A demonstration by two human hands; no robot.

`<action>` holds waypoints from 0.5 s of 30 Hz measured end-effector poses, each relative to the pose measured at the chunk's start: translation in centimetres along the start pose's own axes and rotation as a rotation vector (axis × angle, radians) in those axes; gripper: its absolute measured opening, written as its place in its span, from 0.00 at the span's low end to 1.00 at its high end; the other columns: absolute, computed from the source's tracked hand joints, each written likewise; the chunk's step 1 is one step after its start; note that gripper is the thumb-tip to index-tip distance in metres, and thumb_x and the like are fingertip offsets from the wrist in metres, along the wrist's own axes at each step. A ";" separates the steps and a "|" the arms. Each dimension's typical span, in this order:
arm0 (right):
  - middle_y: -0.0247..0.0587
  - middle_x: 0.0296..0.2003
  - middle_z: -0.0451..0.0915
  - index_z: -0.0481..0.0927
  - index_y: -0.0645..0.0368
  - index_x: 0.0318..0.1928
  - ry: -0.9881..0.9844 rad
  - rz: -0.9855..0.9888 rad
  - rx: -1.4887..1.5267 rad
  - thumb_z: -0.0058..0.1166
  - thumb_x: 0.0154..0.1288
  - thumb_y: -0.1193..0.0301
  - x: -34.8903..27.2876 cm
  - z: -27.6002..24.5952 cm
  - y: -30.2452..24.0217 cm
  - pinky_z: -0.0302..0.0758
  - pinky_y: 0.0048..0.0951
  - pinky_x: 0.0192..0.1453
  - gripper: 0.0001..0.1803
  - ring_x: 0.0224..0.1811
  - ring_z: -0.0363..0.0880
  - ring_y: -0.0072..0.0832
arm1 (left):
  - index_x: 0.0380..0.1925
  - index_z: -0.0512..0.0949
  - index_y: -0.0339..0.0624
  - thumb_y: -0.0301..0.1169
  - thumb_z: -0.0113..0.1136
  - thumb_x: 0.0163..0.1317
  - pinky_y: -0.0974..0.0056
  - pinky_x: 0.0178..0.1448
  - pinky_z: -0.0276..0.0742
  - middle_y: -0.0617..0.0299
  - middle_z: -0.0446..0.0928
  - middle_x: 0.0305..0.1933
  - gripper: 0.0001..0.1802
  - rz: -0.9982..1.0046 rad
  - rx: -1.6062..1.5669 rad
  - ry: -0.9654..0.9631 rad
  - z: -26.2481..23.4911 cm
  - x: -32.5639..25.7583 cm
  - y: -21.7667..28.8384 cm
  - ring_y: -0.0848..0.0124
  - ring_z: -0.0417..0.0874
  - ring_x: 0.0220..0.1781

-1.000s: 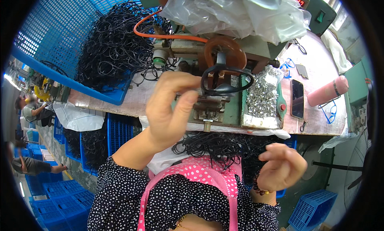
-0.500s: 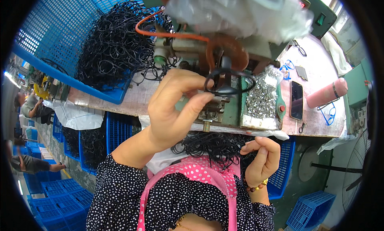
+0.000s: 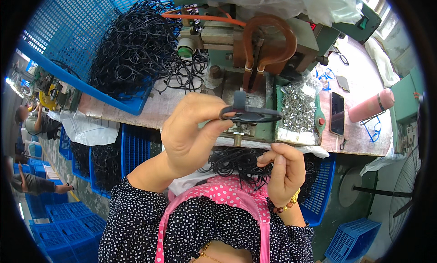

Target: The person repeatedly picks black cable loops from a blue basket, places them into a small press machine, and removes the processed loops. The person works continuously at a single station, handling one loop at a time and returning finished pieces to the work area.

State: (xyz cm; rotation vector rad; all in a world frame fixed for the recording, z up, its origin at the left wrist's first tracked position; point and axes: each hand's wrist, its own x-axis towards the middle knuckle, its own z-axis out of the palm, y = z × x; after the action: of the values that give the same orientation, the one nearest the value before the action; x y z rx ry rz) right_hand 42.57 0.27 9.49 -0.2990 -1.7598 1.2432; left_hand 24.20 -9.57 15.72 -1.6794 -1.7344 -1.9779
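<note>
A black eyeglass frame (image 3: 268, 114) is pinched between the thumb and fingers of my left hand (image 3: 191, 133). It is held in front of a bench machine with a copper-coloured loop (image 3: 293, 37), seen nearly edge-on. My right hand (image 3: 286, 172) is lower and to the right, its thumb and fingertips pressed together. Whatever lies between those fingertips, if anything, is too small to make out. Beyond it, a tray of small shiny metal parts (image 3: 298, 138) sits at the machine's right side. Several black frames (image 3: 236, 165) lie in my lap, below the bench edge.
A blue crate (image 3: 68, 83) heaped with black frames (image 3: 132, 49) stands at the left. On the right of the bench (image 3: 364, 147) are a phone (image 3: 337, 113), a pink bottle (image 3: 371, 106) and blue glasses (image 3: 374, 130). A plastic bag (image 3: 282, 3) hangs over the machine.
My left hand has lowered the eyeglass frame toward me, away from the copper-coloured loop, and tilted it flatter. My right hand has moved up and left, closer to it.
</note>
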 end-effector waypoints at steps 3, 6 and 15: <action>0.44 0.26 0.83 0.75 0.68 0.51 0.005 0.003 -0.018 0.42 0.70 0.84 0.1 0.3 0.2 0.80 0.25 0.34 0.13 0.27 0.84 0.29 | 0.42 0.81 0.34 0.14 0.66 0.52 0.63 0.43 0.77 0.52 0.82 0.39 0.16 0.050 0.106 -0.047 -0.7 -0.2 0.5 0.63 0.81 0.38; 0.43 0.25 0.82 0.77 0.67 0.49 0.142 -0.057 -0.281 0.44 0.70 0.83 0.8 -0.5 1.5 0.78 0.26 0.33 0.11 0.25 0.82 0.29 | 0.43 0.81 0.34 0.15 0.66 0.52 0.62 0.42 0.78 0.52 0.81 0.39 0.16 0.219 0.193 -0.124 -1.7 -0.3 0.9 0.61 0.82 0.38; 0.44 0.55 0.75 0.81 0.57 0.46 0.009 0.040 -1.040 0.62 0.57 0.76 3.2 -5.9 7.6 0.60 0.49 0.71 0.14 0.68 0.62 0.49 | 0.44 0.83 0.35 0.22 0.72 0.48 0.61 0.37 0.79 0.53 0.81 0.42 0.20 0.363 0.144 -0.193 -2.5 -1.3 1.6 0.62 0.83 0.37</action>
State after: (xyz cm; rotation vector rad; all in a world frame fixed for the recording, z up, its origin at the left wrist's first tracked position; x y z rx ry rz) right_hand 43.26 9.49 5.17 -0.9187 -2.2659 0.2387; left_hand 24.09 -12.69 16.47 -2.0150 -1.4465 -1.5460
